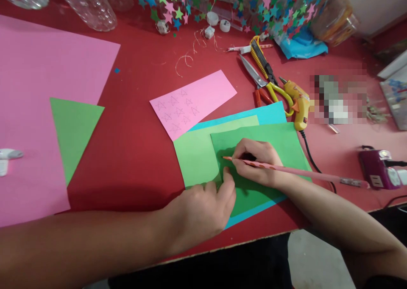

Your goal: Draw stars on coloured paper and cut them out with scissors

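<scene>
A pink pencil point(286, 169) is pinched in my right hand point(256, 161), its tip touching the dark green paper point(273, 134). My left hand point(206, 204) holds that sheet down near its left edge, fingers bent and close together. The left thumb is hidden. Under the dark green sheet lie a light green paper point(195, 157) and a blue paper point(270, 113), stacked unevenly. Just beyond them, a pink paper strip point(208, 93) bears several pencil-drawn stars. Any marks beneath the pencil tip are too faint to make out.
Scissors point(259, 81), a yellow-black cutter point(262, 60) and a yellow glue gun point(297, 100) lie at the right back. Its cord runs near my right forearm. Pink card point(63, 64) and a green triangle point(74, 132) are left. Star-covered bottles point(280, 9) stand behind.
</scene>
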`<act>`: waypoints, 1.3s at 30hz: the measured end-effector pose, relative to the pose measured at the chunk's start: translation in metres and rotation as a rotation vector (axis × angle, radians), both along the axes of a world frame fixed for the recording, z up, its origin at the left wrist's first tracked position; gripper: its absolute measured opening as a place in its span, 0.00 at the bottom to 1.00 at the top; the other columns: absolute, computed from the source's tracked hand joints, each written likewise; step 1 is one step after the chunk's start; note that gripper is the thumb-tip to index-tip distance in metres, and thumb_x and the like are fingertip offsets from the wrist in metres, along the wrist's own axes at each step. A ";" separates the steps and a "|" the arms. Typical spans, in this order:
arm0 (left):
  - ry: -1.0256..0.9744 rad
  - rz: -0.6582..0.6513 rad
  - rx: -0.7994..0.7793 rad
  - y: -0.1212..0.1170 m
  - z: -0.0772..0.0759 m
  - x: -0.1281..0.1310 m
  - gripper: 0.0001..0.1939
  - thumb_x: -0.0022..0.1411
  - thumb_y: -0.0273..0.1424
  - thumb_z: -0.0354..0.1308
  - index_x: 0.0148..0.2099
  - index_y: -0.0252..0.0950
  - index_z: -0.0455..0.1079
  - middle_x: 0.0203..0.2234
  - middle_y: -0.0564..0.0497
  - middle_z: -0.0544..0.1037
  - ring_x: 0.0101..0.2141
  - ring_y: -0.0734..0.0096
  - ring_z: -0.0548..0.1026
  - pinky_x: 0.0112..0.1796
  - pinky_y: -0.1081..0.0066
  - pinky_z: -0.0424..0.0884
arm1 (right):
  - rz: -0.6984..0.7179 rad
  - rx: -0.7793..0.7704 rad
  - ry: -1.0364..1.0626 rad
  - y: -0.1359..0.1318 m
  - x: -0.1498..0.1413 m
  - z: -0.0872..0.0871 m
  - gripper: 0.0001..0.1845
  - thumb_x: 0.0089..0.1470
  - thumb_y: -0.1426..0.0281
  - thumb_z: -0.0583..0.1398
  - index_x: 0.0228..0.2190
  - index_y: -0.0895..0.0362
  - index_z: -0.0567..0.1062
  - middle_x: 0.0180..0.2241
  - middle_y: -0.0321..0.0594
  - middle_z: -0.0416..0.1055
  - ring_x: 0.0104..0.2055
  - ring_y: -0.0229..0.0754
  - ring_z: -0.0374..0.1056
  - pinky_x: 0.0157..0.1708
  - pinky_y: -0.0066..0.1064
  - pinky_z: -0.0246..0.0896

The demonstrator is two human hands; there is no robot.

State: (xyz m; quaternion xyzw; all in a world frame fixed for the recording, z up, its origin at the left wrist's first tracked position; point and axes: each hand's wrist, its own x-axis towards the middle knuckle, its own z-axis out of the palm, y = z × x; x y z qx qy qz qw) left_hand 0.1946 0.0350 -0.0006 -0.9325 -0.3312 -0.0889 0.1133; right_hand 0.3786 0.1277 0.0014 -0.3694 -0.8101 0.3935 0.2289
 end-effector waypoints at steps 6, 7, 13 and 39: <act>0.001 0.010 -0.008 0.001 0.000 0.001 0.15 0.60 0.26 0.57 0.48 0.23 0.74 0.45 0.32 0.79 0.19 0.70 0.73 0.14 0.72 0.66 | 0.001 -0.006 -0.001 0.000 -0.003 0.002 0.04 0.49 0.77 0.59 0.25 0.58 0.70 0.20 0.28 0.64 0.21 0.27 0.57 0.21 0.19 0.51; 0.000 0.013 -0.008 0.001 0.000 0.001 0.16 0.60 0.26 0.57 0.48 0.23 0.74 0.46 0.32 0.78 0.19 0.70 0.73 0.14 0.72 0.66 | 0.000 -0.009 -0.005 0.000 -0.004 0.002 0.04 0.49 0.77 0.59 0.25 0.58 0.70 0.20 0.28 0.64 0.21 0.27 0.57 0.21 0.19 0.51; 0.014 0.008 -0.013 -0.001 0.003 0.001 0.15 0.61 0.27 0.57 0.48 0.23 0.74 0.46 0.32 0.78 0.19 0.71 0.72 0.14 0.72 0.65 | -0.006 -0.018 -0.032 -0.001 -0.007 0.006 0.03 0.50 0.76 0.59 0.26 0.58 0.71 0.20 0.29 0.64 0.21 0.28 0.56 0.21 0.20 0.51; -0.016 0.008 0.003 0.001 0.000 0.000 0.15 0.61 0.25 0.55 0.48 0.23 0.74 0.45 0.32 0.79 0.20 0.69 0.74 0.13 0.72 0.64 | -0.227 0.006 -0.020 -0.005 -0.006 0.004 0.07 0.45 0.77 0.56 0.20 0.56 0.64 0.16 0.27 0.60 0.17 0.28 0.53 0.16 0.21 0.47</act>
